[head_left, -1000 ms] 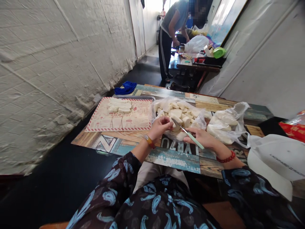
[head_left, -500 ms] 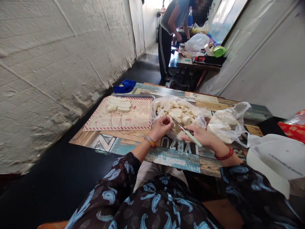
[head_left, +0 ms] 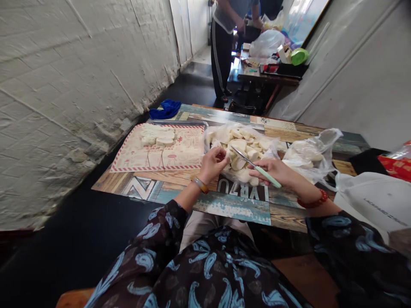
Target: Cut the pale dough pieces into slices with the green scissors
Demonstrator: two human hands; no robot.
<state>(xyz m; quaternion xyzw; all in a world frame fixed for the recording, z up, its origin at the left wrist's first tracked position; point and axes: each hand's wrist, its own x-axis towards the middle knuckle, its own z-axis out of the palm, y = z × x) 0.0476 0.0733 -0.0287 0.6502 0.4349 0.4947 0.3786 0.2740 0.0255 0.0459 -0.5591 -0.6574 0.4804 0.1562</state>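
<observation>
My right hand (head_left: 271, 171) is closed on a knife with a pale green handle (head_left: 269, 176); its thin blade points up and left over an open plastic bag of several white slices (head_left: 239, 147). At the bag's left edge, my left hand (head_left: 214, 163) is closed, fingertips pinched together; what they hold is too small to make out. Left of the bag lies a tray (head_left: 201, 124) covered by a printed paper sheet (head_left: 160, 160) with a red striped border. Several white pieces (head_left: 165, 139) rest on the sheet's upper part.
A second plastic bag of white pieces (head_left: 305, 154) lies to the right, near a white cap (head_left: 372, 199) and a red package (head_left: 398, 164). A blue cloth (head_left: 166, 109) is at the far left corner. Beyond, a person (head_left: 221, 51) stands by another table (head_left: 269, 78).
The knife and my right hand have moved slightly right, so the blade is farther from my left fingertips. The view has shifted a little, and the person in the back stands more upright.
</observation>
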